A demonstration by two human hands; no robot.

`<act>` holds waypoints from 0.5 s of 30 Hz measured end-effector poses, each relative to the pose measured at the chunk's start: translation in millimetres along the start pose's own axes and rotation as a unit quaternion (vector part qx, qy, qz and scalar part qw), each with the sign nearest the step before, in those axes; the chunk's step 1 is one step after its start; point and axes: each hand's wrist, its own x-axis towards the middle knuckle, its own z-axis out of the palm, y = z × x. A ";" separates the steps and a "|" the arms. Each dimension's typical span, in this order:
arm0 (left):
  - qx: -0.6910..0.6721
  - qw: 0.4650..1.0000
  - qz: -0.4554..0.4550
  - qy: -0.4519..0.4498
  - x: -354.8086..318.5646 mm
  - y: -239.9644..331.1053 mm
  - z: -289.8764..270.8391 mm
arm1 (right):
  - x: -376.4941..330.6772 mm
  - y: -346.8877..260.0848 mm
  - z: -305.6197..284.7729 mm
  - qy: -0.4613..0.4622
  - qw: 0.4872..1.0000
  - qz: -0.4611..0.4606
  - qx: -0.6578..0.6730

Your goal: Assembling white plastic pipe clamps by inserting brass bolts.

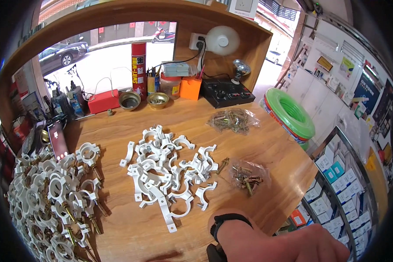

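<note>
Low at the right of the head view is my right hand (310, 246), close to the camera, with a black band at the wrist. Its fingers are hidden, so what it holds, if anything, does not show. My left hand is out of view. Up and left of the wrist, loose white pipe clamp halves (163, 163) lie heaped mid-table. A clear bag of brass-coloured expansion bolts (249, 177) is just above the wrist, with one loose bolt (222, 165) beside it. On the left, ring-shaped pipe clamps with bolts attached (56, 187) are piled high.
Farther back lies another bag of bolts (233, 120). Two metal bowls (157, 100), a red spray can (139, 72), an orange pen holder (190, 88) and a black device (227, 94) line the back. A phone (57, 139) leans by the pile. Green hose coils (290, 112) stand beyond the right edge.
</note>
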 end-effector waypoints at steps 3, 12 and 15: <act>-0.003 1.000 0.001 0.002 -0.9 -0.1 0.0 | -0.5 2.6 -2.8 -0.018 1.000 -0.002 0.001; -0.011 1.000 0.000 -0.015 0.3 -1.4 -3.7 | 4.9 11.6 6.0 0.045 0.998 -0.041 -0.003; -0.008 1.000 0.005 -0.014 0.3 -1.8 -2.3 | 13.4 14.7 -7.4 -0.088 0.966 -0.028 0.241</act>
